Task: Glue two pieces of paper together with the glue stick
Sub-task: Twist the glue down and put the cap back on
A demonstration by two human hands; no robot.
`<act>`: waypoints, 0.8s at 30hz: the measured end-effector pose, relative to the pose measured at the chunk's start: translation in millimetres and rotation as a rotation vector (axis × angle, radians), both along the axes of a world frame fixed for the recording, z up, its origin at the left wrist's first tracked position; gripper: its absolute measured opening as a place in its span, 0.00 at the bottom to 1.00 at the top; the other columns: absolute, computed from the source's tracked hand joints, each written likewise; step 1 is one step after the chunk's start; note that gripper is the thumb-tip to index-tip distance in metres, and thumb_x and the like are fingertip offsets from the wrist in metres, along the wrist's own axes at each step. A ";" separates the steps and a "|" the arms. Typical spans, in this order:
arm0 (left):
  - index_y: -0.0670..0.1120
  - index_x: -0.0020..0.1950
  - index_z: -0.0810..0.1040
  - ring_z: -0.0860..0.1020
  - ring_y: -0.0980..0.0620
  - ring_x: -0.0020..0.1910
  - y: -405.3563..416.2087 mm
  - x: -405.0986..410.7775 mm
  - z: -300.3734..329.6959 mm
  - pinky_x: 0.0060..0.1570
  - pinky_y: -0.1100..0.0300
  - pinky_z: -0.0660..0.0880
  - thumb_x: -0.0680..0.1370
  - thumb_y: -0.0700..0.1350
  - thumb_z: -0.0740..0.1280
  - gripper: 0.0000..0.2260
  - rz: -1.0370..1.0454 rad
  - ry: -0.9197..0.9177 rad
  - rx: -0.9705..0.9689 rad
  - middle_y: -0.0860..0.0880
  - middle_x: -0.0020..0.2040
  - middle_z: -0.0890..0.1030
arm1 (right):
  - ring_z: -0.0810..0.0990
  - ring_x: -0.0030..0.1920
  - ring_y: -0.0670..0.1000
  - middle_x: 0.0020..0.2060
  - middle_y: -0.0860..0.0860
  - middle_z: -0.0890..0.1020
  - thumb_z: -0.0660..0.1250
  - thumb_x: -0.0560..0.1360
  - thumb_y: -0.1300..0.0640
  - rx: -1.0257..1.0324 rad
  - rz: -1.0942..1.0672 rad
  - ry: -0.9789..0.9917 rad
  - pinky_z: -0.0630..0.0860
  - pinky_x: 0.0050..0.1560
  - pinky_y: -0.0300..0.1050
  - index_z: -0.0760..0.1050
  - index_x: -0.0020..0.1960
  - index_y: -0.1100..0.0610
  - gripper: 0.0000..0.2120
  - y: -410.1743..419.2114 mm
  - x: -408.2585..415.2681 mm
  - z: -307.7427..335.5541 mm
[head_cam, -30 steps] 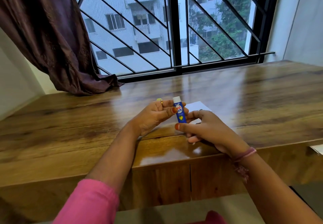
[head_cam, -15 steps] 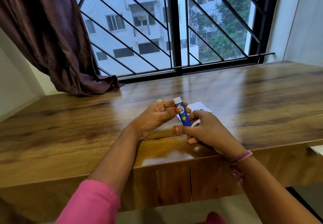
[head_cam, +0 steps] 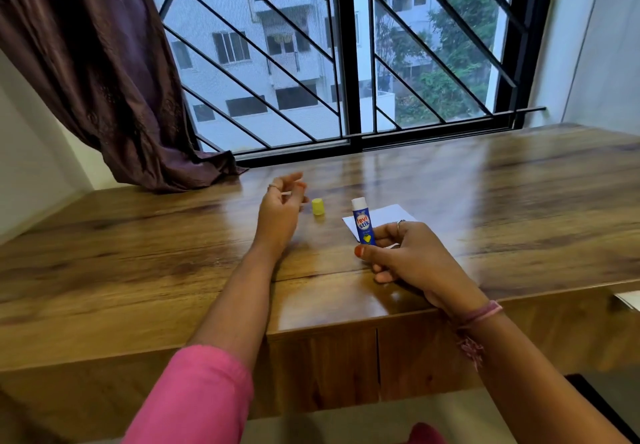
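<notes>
My right hand (head_cam: 410, 256) grips the base of a blue glue stick (head_cam: 363, 223), held upright with its white uncapped top showing. The yellow cap (head_cam: 318, 207) stands on the wooden desk (head_cam: 173, 263) to the left of the stick. Just left of the cap, my left hand (head_cam: 282, 202) hovers with its fingers loosely apart and nothing in it. White paper (head_cam: 384, 216) lies flat on the desk behind the glue stick, partly hidden by my right hand; I cannot tell how many sheets there are.
A dark curtain (head_cam: 104, 79) hangs down to the desk's back left corner. A barred window (head_cam: 346, 55) runs along the far edge. A white object (head_cam: 628, 299) pokes in at the right edge below the desktop. Cabinet doors (head_cam: 346, 364) sit under the front edge.
My left hand pulled the yellow cap off the glue stick, set it on the desk to the left and let go. The right hand still holds the stick.
</notes>
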State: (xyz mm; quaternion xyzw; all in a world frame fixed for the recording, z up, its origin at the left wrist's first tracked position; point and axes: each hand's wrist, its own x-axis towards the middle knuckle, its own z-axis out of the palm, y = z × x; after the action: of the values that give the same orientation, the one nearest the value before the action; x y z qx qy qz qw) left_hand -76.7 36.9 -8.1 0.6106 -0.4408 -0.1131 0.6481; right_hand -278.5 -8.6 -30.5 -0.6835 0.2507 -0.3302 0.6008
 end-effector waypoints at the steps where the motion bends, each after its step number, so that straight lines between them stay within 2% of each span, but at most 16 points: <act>1: 0.44 0.67 0.70 0.76 0.50 0.57 -2.6 5.0 -3.4 0.56 0.58 0.73 0.81 0.42 0.60 0.14 0.084 -0.109 0.070 0.45 0.62 0.75 | 0.77 0.25 0.42 0.28 0.46 0.82 0.75 0.69 0.63 0.000 0.000 0.004 0.75 0.26 0.35 0.79 0.45 0.58 0.07 -0.1 0.3 -0.4; 4: 0.45 0.73 0.63 0.66 0.48 0.70 -9.7 10.5 -12.1 0.69 0.57 0.61 0.80 0.37 0.59 0.21 0.063 -0.405 0.251 0.45 0.72 0.66 | 0.77 0.25 0.42 0.27 0.46 0.82 0.75 0.68 0.62 -0.008 -0.006 0.011 0.75 0.26 0.35 0.79 0.46 0.58 0.08 -0.7 0.9 -1.0; 6: 0.46 0.75 0.61 0.59 0.49 0.74 -15.4 8.0 -15.3 0.72 0.60 0.53 0.80 0.37 0.59 0.24 0.014 -0.610 0.380 0.45 0.76 0.61 | 0.77 0.26 0.42 0.27 0.46 0.82 0.75 0.68 0.62 -0.019 -0.011 0.021 0.76 0.26 0.35 0.79 0.46 0.58 0.09 -1.3 1.0 -1.7; 8: 0.47 0.75 0.62 0.57 0.49 0.75 -20.1 6.9 -16.8 0.73 0.54 0.53 0.81 0.40 0.58 0.22 -0.015 -0.722 0.524 0.47 0.77 0.58 | 0.77 0.26 0.43 0.29 0.47 0.82 0.75 0.68 0.62 -0.026 -0.015 0.030 0.76 0.27 0.36 0.79 0.47 0.58 0.09 -1.5 1.4 -1.9; 9: 0.45 0.74 0.64 0.58 0.48 0.75 -20.6 6.5 -16.8 0.73 0.54 0.54 0.81 0.41 0.58 0.20 -0.023 -0.734 0.563 0.47 0.77 0.58 | 0.78 0.26 0.43 0.30 0.47 0.82 0.76 0.68 0.61 -0.027 -0.017 0.034 0.76 0.27 0.36 0.79 0.47 0.58 0.10 -1.4 1.6 -2.0; 11: 0.40 0.69 0.70 0.63 0.49 0.71 -19.3 6.4 -16.2 0.69 0.64 0.56 0.81 0.40 0.58 0.16 -0.015 -0.716 0.540 0.45 0.74 0.63 | 0.78 0.26 0.43 0.32 0.49 0.82 0.76 0.68 0.61 -0.034 -0.024 0.047 0.76 0.27 0.36 0.79 0.48 0.58 0.11 -1.4 1.8 -2.2; 14: 0.38 0.60 0.77 0.73 0.51 0.58 -14.5 4.3 -15.5 0.54 0.76 0.60 0.79 0.35 0.60 0.12 0.069 -0.693 0.421 0.43 0.63 0.71 | 0.78 0.26 0.43 0.33 0.50 0.82 0.76 0.68 0.60 -0.044 -0.030 0.058 0.76 0.27 0.36 0.79 0.49 0.58 0.11 -1.4 1.6 -2.5; 15: 0.39 0.58 0.78 0.74 0.52 0.53 -12.8 3.9 -14.9 0.51 0.76 0.63 0.78 0.35 0.61 0.11 0.094 -0.672 0.389 0.44 0.60 0.73 | 0.79 0.26 0.43 0.33 0.49 0.82 0.76 0.68 0.60 -0.047 -0.031 0.062 0.75 0.27 0.36 0.78 0.49 0.58 0.11 -1.5 1.6 -2.7; 17: 0.43 0.57 0.79 0.76 0.53 0.48 -8.5 3.4 -12.6 0.49 0.68 0.70 0.77 0.39 0.66 0.09 0.126 -0.561 0.341 0.45 0.55 0.77 | 0.79 0.26 0.43 0.32 0.48 0.82 0.76 0.68 0.60 -0.054 -0.031 0.068 0.75 0.27 0.36 0.79 0.48 0.57 0.11 -1.3 1.9 -3.0; 19: 0.45 0.58 0.78 0.79 0.55 0.45 -2.8 1.8 -8.6 0.45 0.67 0.75 0.75 0.42 0.70 0.12 0.084 -0.321 0.245 0.47 0.51 0.81 | 0.79 0.26 0.43 0.32 0.47 0.82 0.76 0.68 0.59 -0.071 -0.031 0.077 0.75 0.27 0.36 0.78 0.48 0.56 0.11 -1.3 2.1 -3.6; 22: 0.43 0.59 0.75 0.81 0.51 0.49 4.8 -8.1 1.0 0.47 0.62 0.78 0.74 0.38 0.71 0.14 -0.164 0.165 0.003 0.46 0.51 0.82 | 0.79 0.26 0.43 0.32 0.47 0.82 0.76 0.68 0.58 -0.090 -0.035 0.082 0.75 0.28 0.35 0.79 0.48 0.56 0.11 -1.4 1.1 -4.3; 24: 0.42 0.58 0.74 0.82 0.51 0.48 7.5 -14.2 5.7 0.46 0.62 0.78 0.73 0.36 0.70 0.14 -0.323 0.344 -0.079 0.46 0.48 0.83 | 0.79 0.26 0.43 0.32 0.47 0.82 0.76 0.68 0.58 -0.100 -0.038 0.080 0.75 0.27 0.35 0.79 0.49 0.57 0.11 -0.5 1.2 -3.8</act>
State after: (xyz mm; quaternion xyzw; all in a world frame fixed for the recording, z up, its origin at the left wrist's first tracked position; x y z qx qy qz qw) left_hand -90.9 44.3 -2.4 0.4779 -0.4201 -0.3003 0.7106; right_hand -277.3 -9.1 -34.3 -0.7205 0.2704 -0.3262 0.5489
